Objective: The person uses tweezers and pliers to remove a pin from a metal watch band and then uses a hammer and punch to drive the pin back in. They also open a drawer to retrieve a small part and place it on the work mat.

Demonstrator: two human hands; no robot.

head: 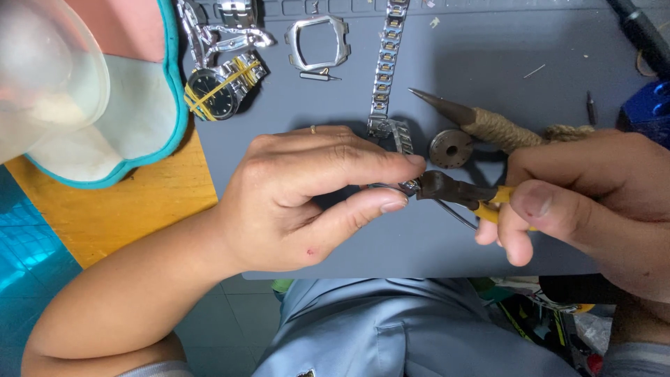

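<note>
Cup: your translucent plastic cup [42, 77] looms blurred at top left, closest to the lens.
Left hand: your left hand [307, 199] pinches a small metal watch part [408, 186] between thumb and forefinger.
Right hand: your right hand [593, 202] grasps yellow-handled pliers [457, 192], tips at that part.
Bracelet: your steel watch bracelet [385, 70] lies on the grey mat [488, 56], just above.
Nearby: wristwatch [218, 91], bezel [317, 42], rope-wrapped awl [481, 122].

**A watch-repair bench**

Probably a small workshop: above the pinching fingers, a grey work mat [502, 49] holds a steel watch band [386, 66], a loose watch case [317, 42], a banded wristwatch [222, 89] and a cord-wrapped awl [488, 124].
</note>
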